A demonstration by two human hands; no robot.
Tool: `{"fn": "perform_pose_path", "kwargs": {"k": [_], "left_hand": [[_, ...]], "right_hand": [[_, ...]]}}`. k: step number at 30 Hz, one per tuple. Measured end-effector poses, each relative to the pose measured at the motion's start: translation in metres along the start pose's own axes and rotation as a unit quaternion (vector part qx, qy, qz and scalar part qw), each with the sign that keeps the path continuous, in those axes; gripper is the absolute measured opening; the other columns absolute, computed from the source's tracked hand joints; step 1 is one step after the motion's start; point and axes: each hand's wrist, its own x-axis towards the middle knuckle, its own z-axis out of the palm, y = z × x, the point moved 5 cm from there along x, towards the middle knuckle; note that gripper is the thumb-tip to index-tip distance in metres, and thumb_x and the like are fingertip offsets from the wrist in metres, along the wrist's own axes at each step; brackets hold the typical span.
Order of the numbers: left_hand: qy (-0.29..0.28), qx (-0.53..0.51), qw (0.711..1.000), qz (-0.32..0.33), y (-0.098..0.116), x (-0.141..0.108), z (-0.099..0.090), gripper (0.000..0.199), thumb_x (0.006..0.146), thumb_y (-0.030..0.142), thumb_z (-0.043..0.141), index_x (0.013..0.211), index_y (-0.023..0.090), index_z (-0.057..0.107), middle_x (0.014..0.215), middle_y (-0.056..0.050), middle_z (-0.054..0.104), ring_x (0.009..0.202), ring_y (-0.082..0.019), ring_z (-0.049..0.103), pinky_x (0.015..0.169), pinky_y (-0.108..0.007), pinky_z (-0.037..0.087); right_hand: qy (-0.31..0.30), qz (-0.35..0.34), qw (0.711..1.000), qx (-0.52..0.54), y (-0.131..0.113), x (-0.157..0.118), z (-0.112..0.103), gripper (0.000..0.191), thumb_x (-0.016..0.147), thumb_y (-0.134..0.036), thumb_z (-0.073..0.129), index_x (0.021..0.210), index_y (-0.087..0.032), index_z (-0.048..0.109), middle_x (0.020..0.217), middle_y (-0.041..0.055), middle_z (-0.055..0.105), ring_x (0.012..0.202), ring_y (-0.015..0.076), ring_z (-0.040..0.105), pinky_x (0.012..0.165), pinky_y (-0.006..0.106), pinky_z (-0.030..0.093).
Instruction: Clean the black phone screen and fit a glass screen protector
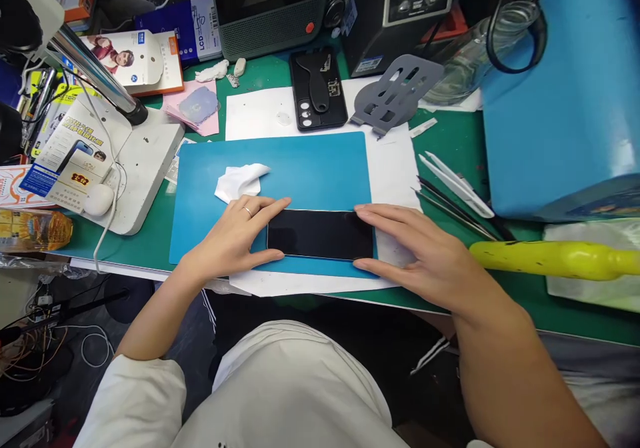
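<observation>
A smartphone with a dark screen lies face up, lengthwise from left to right, over a blue mat. My left hand, a ring on one finger, holds its left end, thumb at the near corner and fingers at the far corner. At the opposite end my right hand grips the phone the same way, thumb near and fingers far. Just beyond my left hand is a crumpled white wipe on the mat. The phone's underside is hidden.
Beyond the mat lie a black phone back part and a grey phone stand. Tweezers and a yellow-green bottle are on the right. A white lamp base stands left; boxes and a glass jar sit behind.
</observation>
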Motion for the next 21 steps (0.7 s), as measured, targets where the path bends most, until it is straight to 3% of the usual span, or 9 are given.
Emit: {"fn": "perform_pose_path", "kwargs": {"k": [9, 21], "left_hand": [[0.003, 0.006, 1.000, -0.008, -0.0003, 0.0005, -0.0015, 0.076, 0.097, 0.046, 0.066, 0.161, 0.036, 0.026, 0.145, -0.011, 0.052, 0.128, -0.032, 0.050, 0.109, -0.053, 0.045], [-0.003, 0.014, 1.000, -0.005, -0.0010, 0.0008, -0.0001, 0.065, 0.097, 0.047, 0.066, 0.155, 0.032, 0.039, 0.143, -0.011, 0.052, 0.130, -0.031, 0.049, 0.111, -0.052, 0.044]], "right_hand": [[-0.011, 0.026, 1.000, -0.001, 0.0037, 0.0010, -0.0006, 0.068, 0.095, -0.045, 0.068, 0.157, -0.033, 0.043, 0.144, 0.0089, 0.063, 0.134, 0.0322, 0.059, 0.112, 0.050, 0.052], [-0.027, 0.050, 0.998, 0.008, 0.0088, 0.0009, 0.0010, 0.068, 0.095, -0.049, 0.068, 0.156, -0.032, 0.044, 0.148, 0.0088, 0.061, 0.137, 0.0323, 0.056, 0.113, 0.050, 0.050]]}}
